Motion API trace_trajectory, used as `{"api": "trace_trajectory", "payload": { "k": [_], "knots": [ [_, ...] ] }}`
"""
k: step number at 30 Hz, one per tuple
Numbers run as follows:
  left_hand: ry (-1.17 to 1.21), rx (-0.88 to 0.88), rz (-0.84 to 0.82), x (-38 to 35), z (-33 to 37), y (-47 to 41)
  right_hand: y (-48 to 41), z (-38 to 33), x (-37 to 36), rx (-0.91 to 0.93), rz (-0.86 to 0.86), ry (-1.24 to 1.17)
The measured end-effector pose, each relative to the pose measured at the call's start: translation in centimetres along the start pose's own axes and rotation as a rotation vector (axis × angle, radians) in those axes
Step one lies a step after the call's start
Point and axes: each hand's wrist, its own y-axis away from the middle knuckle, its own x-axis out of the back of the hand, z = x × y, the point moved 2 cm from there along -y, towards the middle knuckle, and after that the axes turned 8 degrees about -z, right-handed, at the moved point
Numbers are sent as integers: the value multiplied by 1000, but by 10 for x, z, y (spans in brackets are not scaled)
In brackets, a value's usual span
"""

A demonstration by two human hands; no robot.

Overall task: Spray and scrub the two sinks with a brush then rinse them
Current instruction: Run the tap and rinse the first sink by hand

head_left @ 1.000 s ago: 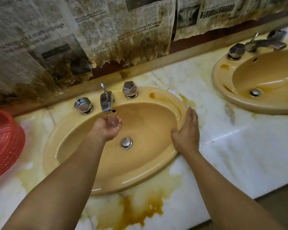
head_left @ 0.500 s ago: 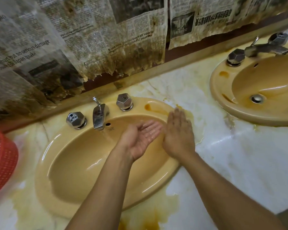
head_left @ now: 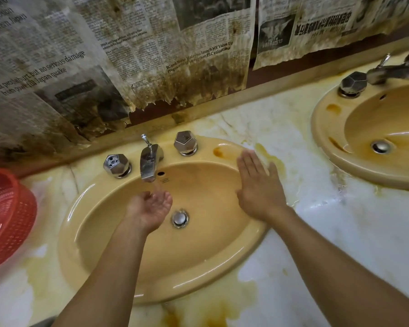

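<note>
Rinsing the left sink (head_left: 99, 232) by hand under the faucet (head_left: 149, 161).
Set into the tabletop (head_left: 340, 244), it is hard, glazed and wet, so likely slippery (nothing to grasp, only to press and wipe). The left hand (head_left: 151, 205) is cupped palm-up beneath the thin stream, gripping nothing. The right hand (head_left: 257, 185) lies flat, fingers straight, against the sink's right side. The second sink (head_left: 326, 138) sits far right.

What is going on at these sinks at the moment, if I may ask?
A person is at the near sink, apparently rinsing it by hand. The left hand is cupped under the stream from the faucet; the right hand is held flat by the basin's right rim. The second sink sits to the right, untouched.
</note>
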Motion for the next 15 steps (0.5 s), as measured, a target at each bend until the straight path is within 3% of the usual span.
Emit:
{"api": "trace_trajectory", "payload": {
  "k": [4, 9, 15],
  "knots": [
    [-26, 23, 9, -10, -7, 0, -43, 7, 25, 109, -79, -12],
    [35, 23, 67, -16, -11, -10, -12, 11, 14, -26, 50, -181],
    [1, 62, 8, -45, -29, -25, -2, 11, 10, -65, 38, -194]
  ]
}}
